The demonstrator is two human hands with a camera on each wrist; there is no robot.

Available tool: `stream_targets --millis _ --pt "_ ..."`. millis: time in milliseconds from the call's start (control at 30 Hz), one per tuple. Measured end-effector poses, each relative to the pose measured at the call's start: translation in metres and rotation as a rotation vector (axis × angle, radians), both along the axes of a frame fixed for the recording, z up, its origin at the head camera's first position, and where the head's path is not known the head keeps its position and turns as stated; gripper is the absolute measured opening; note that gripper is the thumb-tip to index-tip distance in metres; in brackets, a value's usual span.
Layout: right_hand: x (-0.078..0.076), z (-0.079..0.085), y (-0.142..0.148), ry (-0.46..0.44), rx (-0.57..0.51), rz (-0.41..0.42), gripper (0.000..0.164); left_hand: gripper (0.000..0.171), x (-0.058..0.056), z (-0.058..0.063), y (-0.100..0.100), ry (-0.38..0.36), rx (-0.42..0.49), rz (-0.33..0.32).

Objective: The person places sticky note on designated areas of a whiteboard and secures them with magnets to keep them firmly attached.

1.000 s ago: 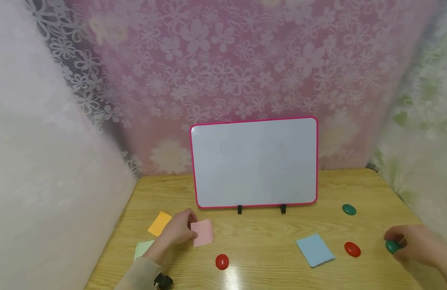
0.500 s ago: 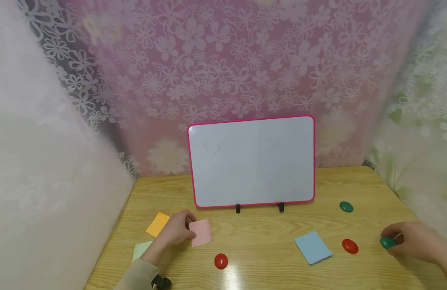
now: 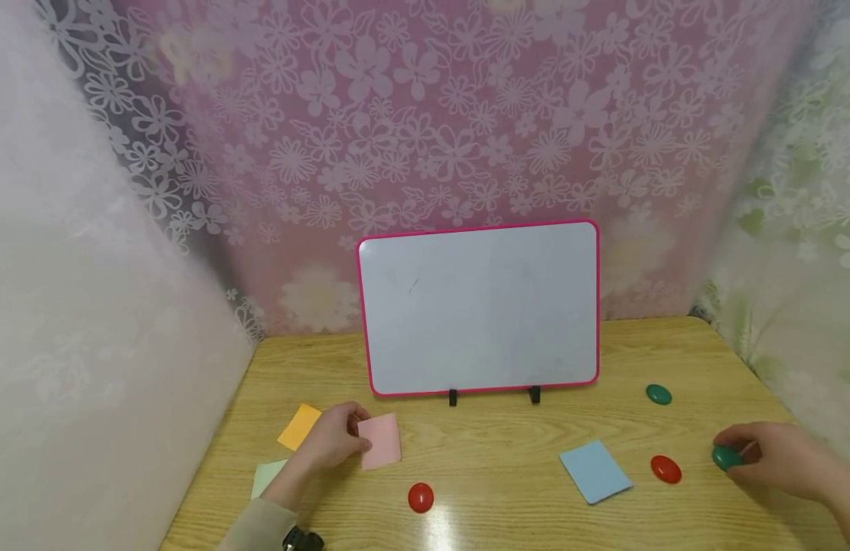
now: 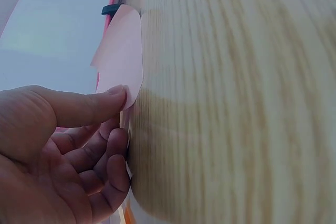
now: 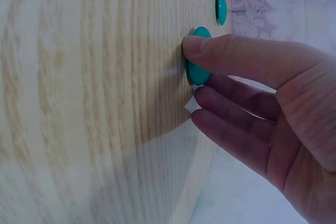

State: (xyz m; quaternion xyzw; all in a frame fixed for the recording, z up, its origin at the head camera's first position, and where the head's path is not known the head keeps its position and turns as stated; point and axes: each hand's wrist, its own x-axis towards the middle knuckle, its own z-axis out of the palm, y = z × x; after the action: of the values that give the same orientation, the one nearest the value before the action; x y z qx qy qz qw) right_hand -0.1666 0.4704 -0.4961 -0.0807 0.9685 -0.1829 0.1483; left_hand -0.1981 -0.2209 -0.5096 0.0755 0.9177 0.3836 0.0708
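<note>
At the left of the head view, my left hand (image 3: 333,438) pinches a pink sticky note (image 3: 381,441) by its left edge, thumb on top. The left wrist view shows the note (image 4: 122,56) bending up under the thumb, close over the wood. On the far right, my right hand (image 3: 776,458) grips a green oval magnet (image 3: 726,458) between thumb and fingers. Seen from the right wrist, that magnet (image 5: 199,66) is right at the tabletop, with the thumb across its face. A red magnet (image 3: 665,469) lies just left of the right hand.
A pink-framed whiteboard (image 3: 480,310) stands on black feet at the back. An orange note (image 3: 299,426) and a green note (image 3: 266,476) lie by the left arm. A blue note (image 3: 596,471), another red magnet (image 3: 421,497) and another green magnet (image 3: 659,394) lie on the table.
My right hand has shifted left with the green magnet, closer to the red one. The left hand and pink note have barely moved. The head view has tilted slightly.
</note>
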Motion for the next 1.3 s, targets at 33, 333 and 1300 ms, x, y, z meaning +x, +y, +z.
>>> stream_targets --millis 33,333,1300 --pt "0.0006 0.0003 -0.0008 0.002 -0.001 -0.001 0.038 0.033 0.0002 0.0000 -0.0002 -0.001 0.004 0.001" --pt "0.0015 0.0016 -0.0042 -0.002 0.007 -0.004 0.039 0.033 0.0024 0.0022 0.0003 -0.021 0.016 0.025" --pt "0.0057 -0.0064 -0.0040 0.264 -0.133 0.019 0.040 0.018 0.0025 0.0053 -0.0050 -0.087 0.116 0.058"
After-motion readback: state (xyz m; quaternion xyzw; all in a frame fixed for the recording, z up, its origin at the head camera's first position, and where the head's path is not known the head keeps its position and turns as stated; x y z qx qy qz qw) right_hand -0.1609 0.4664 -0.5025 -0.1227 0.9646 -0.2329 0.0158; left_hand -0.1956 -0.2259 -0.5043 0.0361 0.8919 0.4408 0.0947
